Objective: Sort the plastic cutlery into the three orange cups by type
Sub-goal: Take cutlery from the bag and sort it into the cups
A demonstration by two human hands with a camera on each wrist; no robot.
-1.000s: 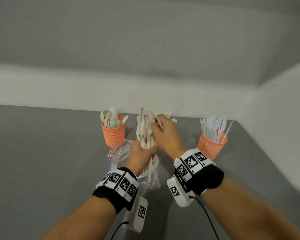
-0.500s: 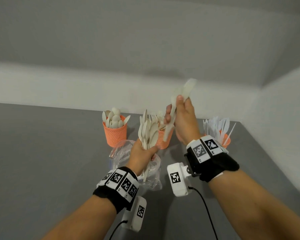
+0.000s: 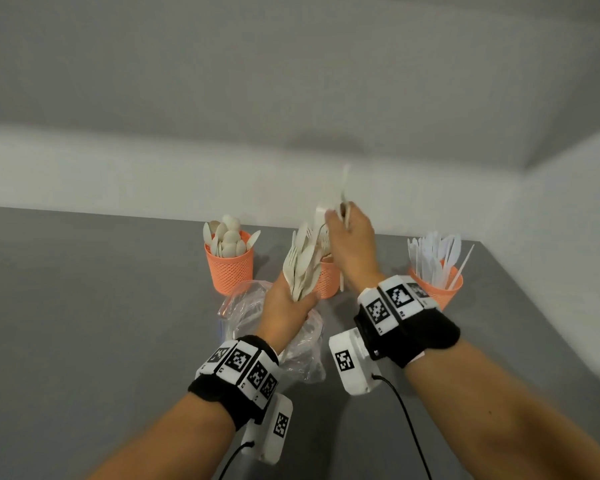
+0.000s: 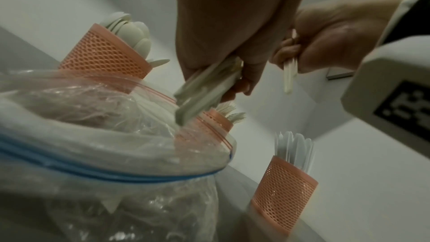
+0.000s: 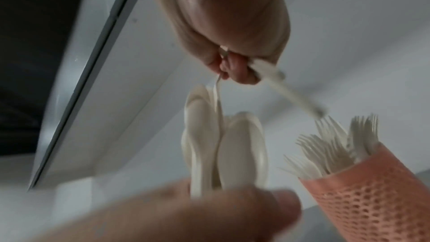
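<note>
Above the middle cup (image 3: 327, 277), the right hand (image 3: 352, 244) has its fingers (image 5: 235, 70) curled tight, pinching a blurred piece of cutlery (image 5: 288, 93); type can't be told. Just left of it, the left hand (image 3: 284, 308) has fingers (image 4: 246, 78) wrapped round a bundle of cutlery (image 3: 302, 268), heads up, handles (image 4: 200, 97) poking out below the fist. Bundle shows at least one fork and several spoon-like heads.

Three orange mesh cups stand upright in a row near the back edge of the worktop (image 3: 84, 323). Left cup (image 3: 230, 268) holds spoons (image 3: 227, 237). Middle cup holds forks (image 5: 330, 150), partly hidden behind both hands in the head view. Right cup (image 3: 437, 291) holds white knives (image 3: 437, 258), just beyond the right wrist.

Under the left hand, a crumpled clear zip bag (image 3: 243, 313) with a blue seal strip lies on the worktop, in front of the left and middle cups, touching or nearly touching them. Contents of the bag can't be made out.

Worktop is plain matte grey, set into a corner. White walls (image 3: 118, 178) rise along its back and right edges. Both wrists wear black bands with black-and-white tags, a white camera box on each, cables trailing.
</note>
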